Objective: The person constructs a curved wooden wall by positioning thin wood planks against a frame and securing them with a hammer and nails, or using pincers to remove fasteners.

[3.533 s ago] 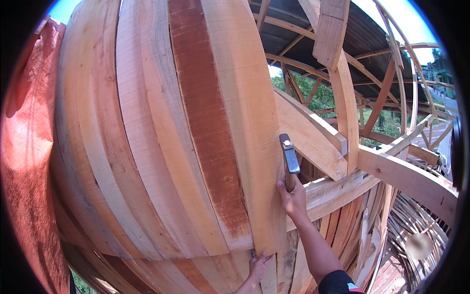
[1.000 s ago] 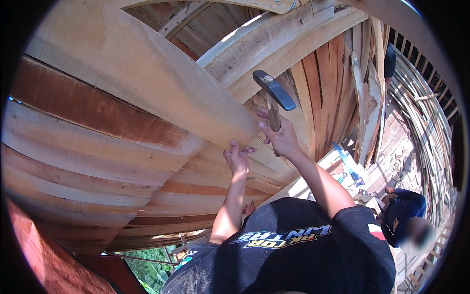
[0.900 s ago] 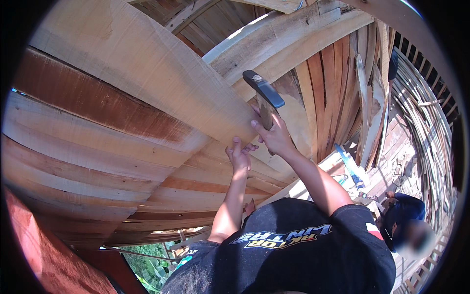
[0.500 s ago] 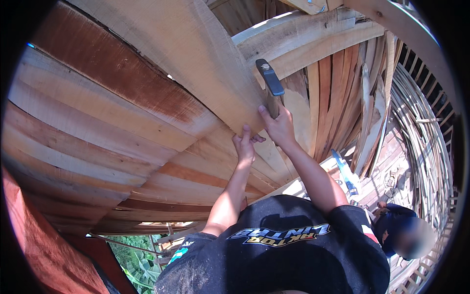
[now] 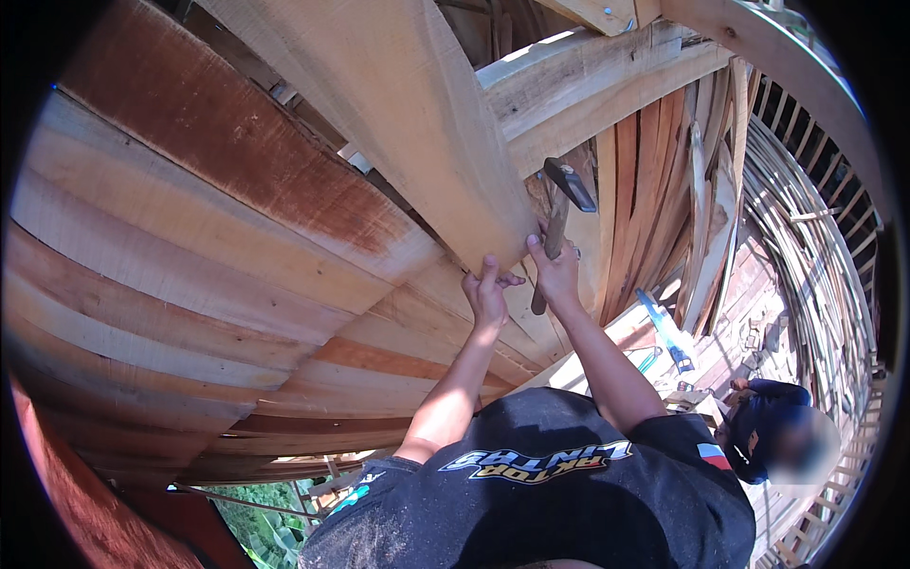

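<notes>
A wide pale wooden plank (image 5: 408, 114) slants down from the upper left, its near end between my hands. At that end my left hand (image 5: 487, 298) is closed on the plank's edge, thumb on top and the other fingers partly hidden. My right hand (image 5: 557, 273) grips a hammer (image 5: 556, 224) by its wooden handle, the dark metal head above the hand. The right thumb also rests against the plank's corner. Beside the plank, a reddish-brown board (image 5: 227, 133) lies with a dark gap between the two.
Overlapping boards (image 5: 171, 256) form a curved wall at left. A thick beam (image 5: 607, 81) crosses at upper right. A blue handsaw (image 5: 666, 332) lies at lower right, near another person (image 5: 768, 431). Long thin strips (image 5: 806, 237) are piled at far right.
The plank's near end has shifted right and slightly down, and the gap beside the reddish-brown board has widened. Both hands moved with it; the hammer is lower and further right.
</notes>
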`<state>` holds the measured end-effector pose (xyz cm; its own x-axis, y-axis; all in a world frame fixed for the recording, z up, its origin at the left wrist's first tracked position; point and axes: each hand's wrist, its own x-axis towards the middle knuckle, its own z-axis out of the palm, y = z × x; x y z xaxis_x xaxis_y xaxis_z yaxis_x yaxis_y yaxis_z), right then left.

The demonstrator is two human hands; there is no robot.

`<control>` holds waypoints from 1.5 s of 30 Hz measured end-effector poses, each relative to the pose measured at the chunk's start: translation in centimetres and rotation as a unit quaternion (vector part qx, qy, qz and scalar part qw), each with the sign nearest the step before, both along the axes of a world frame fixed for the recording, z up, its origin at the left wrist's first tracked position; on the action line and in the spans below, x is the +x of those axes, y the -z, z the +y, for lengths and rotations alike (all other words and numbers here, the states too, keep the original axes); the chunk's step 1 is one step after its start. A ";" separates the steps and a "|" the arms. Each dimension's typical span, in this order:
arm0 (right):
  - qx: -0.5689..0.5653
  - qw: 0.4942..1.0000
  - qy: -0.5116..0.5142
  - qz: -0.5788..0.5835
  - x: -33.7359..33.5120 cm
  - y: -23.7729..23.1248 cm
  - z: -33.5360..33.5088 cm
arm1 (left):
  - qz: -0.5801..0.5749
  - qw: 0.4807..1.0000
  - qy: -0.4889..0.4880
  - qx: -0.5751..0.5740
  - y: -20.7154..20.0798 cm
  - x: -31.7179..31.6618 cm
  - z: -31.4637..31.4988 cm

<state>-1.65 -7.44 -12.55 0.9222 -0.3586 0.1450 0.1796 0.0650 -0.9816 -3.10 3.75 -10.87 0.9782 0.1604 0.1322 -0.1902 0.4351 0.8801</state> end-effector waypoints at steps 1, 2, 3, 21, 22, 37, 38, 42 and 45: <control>-0.022 1.000 0.002 -0.006 0.3 0.1 0.0 | -0.003 1.000 0.004 -0.001 -0.6 -0.1 0.0; 0.044 0.999 -0.011 -0.006 0.5 0.1 0.4 | -0.005 1.000 0.009 -0.001 -0.9 -0.1 0.0; 0.109 0.994 -0.024 -0.006 0.7 0.1 0.9 | -0.005 1.000 0.008 -0.001 -0.5 0.1 0.1; 0.165 0.985 -0.054 0.002 0.7 -1.3 0.9 | 0.037 0.535 0.272 0.799 -23.4 -8.6 6.6; 0.160 0.984 -0.074 0.017 0.6 -1.2 1.8 | -0.196 0.515 0.169 0.817 -26.8 -9.6 6.8; 0.128 0.991 -0.045 -0.017 1.4 -1.3 2.1 | -0.495 -0.067 -0.128 0.857 -42.4 7.4 -2.0; 0.125 0.991 -0.046 -0.013 1.4 -1.5 2.1 | -0.518 -0.058 -0.128 0.843 -42.4 7.4 -1.2; 0.136 0.989 -0.062 -0.008 1.3 -2.5 2.2 | -0.499 -0.036 -0.107 0.859 -43.5 7.3 -1.0; 0.141 0.988 -0.065 -0.020 1.9 -2.0 2.7 | -0.505 -0.044 -0.094 0.857 -44.4 7.5 -0.7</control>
<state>0.21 -4.69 -10.58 0.9588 -0.2681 0.0936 0.1896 0.3591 -0.9138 4.37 3.07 33.56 0.3506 -0.9356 -0.0423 -0.2810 -0.0620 -0.9577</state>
